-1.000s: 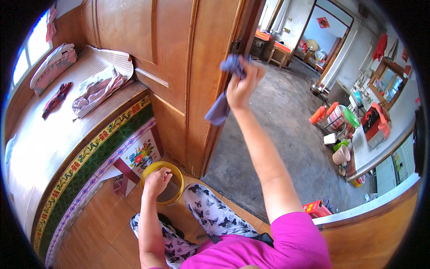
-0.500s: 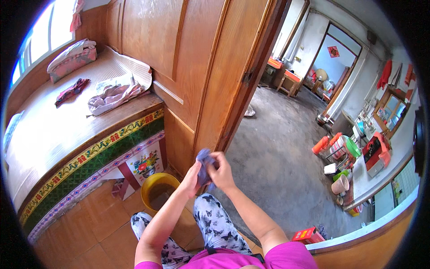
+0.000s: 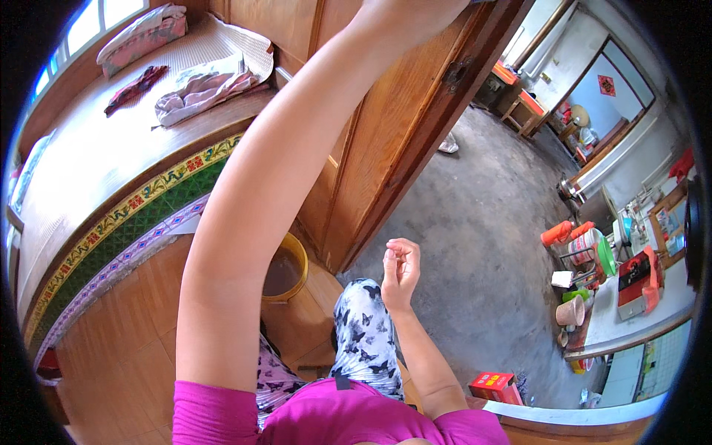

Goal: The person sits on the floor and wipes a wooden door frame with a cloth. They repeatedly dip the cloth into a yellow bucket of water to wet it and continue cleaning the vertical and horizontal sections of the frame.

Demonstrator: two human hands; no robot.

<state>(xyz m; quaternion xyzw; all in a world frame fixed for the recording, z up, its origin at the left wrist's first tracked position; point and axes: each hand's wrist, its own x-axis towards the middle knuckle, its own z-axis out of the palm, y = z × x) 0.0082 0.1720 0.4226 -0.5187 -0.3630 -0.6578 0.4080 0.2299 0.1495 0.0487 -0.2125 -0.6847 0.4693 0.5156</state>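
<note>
Right hand (image 3: 400, 271): fingers (image 3: 391, 259) loosely curled, tips drawn toward the thumb, holding nothing visible; raised at waist level above the butterfly-print trousers (image 3: 363, 337).

Left hand: not in view. Left arm (image 3: 267, 193) stretches up and forward past the top of the frame, so its finger state cannot be told, nor whether it holds anything.

Wooden door (image 3: 378, 141): directly ahead of both arms, long axis upright, edge and hinge (image 3: 454, 73) facing the concrete floor (image 3: 482, 222). The left arm lies along its face; the right hand hangs well apart, lower and nearer the body.

Yellow basin (image 3: 285, 271): on the wooden step, beside the left arm, below the door.

Tiled platform edge (image 3: 126, 215): far left.
</note>
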